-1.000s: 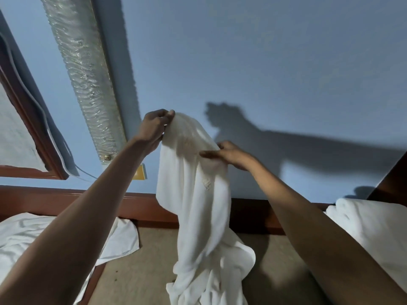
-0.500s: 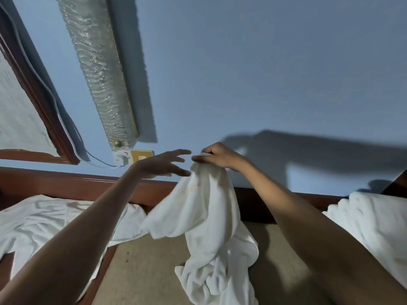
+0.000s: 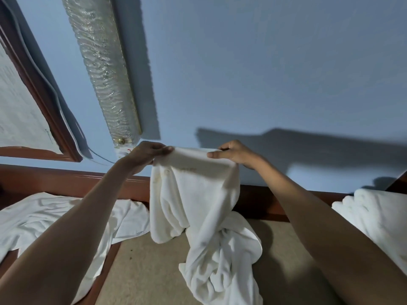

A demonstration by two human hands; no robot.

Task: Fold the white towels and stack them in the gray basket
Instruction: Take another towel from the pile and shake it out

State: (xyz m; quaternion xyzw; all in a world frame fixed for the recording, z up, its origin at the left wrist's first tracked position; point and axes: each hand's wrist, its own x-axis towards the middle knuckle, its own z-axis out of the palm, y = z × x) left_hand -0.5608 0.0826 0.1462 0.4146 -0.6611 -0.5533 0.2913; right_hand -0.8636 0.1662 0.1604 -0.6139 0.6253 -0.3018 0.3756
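White terry cloth filled the middle of the view: one towel point(image 3: 193, 194) hung from both hands in front of a blue wall point(image 3: 264, 73). The left hand point(image 3: 146, 154) pinched the towel's top edge at its left end, fingers curled over the cloth and thumb underneath. The right hand point(image 3: 233, 153) pinched the same edge at its right end, thumb in front and fingers folded behind. Between the two hands the edge ran nearly level and fairly taut. Below it the towel fell in loose folds, and its lower part lay bunched and twisted on a beige surface point(image 3: 143, 278). A faint yellowish mark showed on the cloth just under the held edge, too blurred to read. To the left a crumpled white sheet point(image 3: 55, 216) spread across the beige surface and over a dark wooden rail point(image 3: 66, 177) that ran along the foot of the wall. At the far right lay another heap of white cloth point(image 3: 374, 212), well apart from the held towel. On the wall a long tube lamp of rippled glass point(image 3: 101, 69) slanted down toward the left hand, beside a brown wooden frame point(image 3: 44, 95) with a white cable point(image 3: 39, 69) trailing along it. The shadow point(image 3: 308, 146) of the right arm fell dark across the wall behind that hand.
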